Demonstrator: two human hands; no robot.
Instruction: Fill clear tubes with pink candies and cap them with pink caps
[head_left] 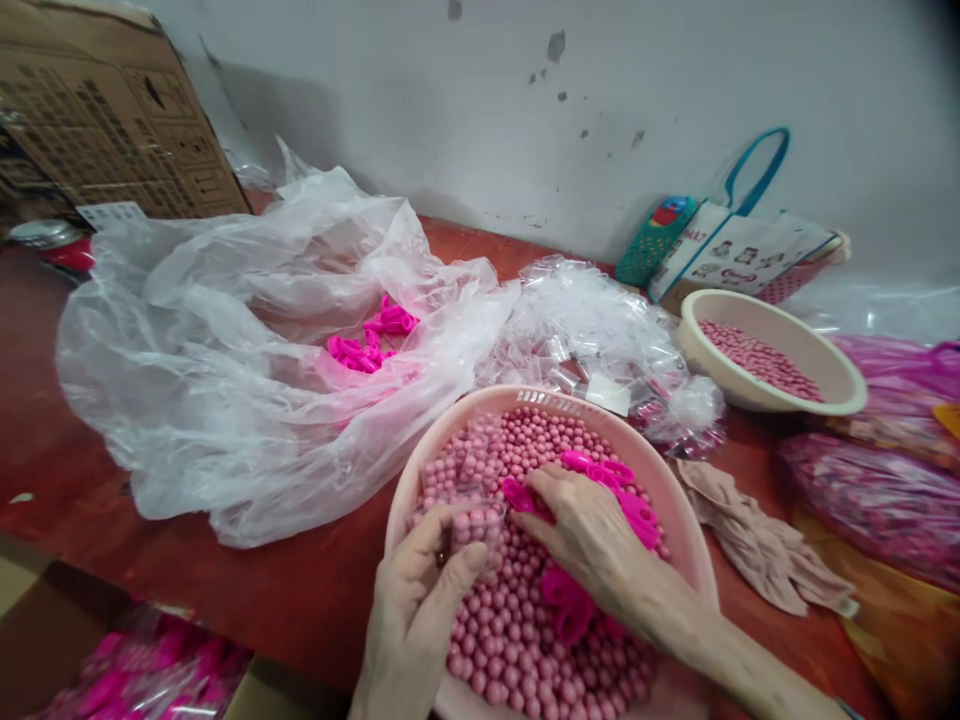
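Observation:
A pale pink basin (pixel 701 560) full of glossy pink beads (pixel 517 640) stands at the table's front edge. Over its left side, my left hand (pixel 412 600) pinches a small clear packet of beads (pixel 478 528) between thumb and fingers. More filled clear packets (pixel 480 450) lie on the beads just beyond it. My right hand (pixel 585 520) reaches in from the right, its fingers closed on a hot-pink plastic piece (pixel 517 493). Other hot-pink plastic pieces (pixel 637 515) lie on the beads around that hand, partly hidden by it.
Left of the basin spreads a large translucent bag (pixel 247 400) with hot-pink pieces (pixel 360 352) inside. Behind are a heap of clear empty packets (pixel 592 310) and a cream bowl (pixel 847 375) of pink beads. A crumpled beige glove (pixel 757 540) lies to the right; a cardboard box (pixel 112 110) stands back left.

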